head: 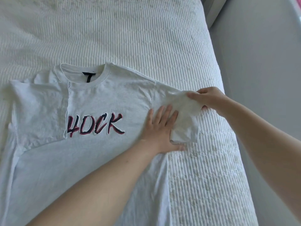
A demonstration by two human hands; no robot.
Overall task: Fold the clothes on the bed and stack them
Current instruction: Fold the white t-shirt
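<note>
Head view, looking down on a white T-shirt (97, 101) spread face-up on a bed (146, 38) covered with a white ribbed quilt. Collar points toward the top of the frame; a dark neck label (89, 76) shows inside the neckline. Printed lettering (95, 125) in dark and red crosses the chest, its first characters covered by cloth. Wearer-side sleeve at the frame's left (39, 108) is folded inward over the chest, its edge overlapping the start of the lettering. Lower body of the shirt runs off the bottom edge of the frame.

Left hand (160, 128): palm down, fingers straight and slightly spread, pressing flat on the shirt just beside the armpit seam at the frame's right, thumb lying at the shirt's side edge.

Right hand (207, 97): fingers and thumb curled, pinching the other sleeve (184, 118), which is lifted off the quilt and bunched, with its hem hanging beside the left hand's fingers.

The 2 hands sit close together, separated by the raised sleeve; both forearms enter from the bottom and right of the frame. A pale grey wall (260, 54) borders the bed at the frame's right.
</note>
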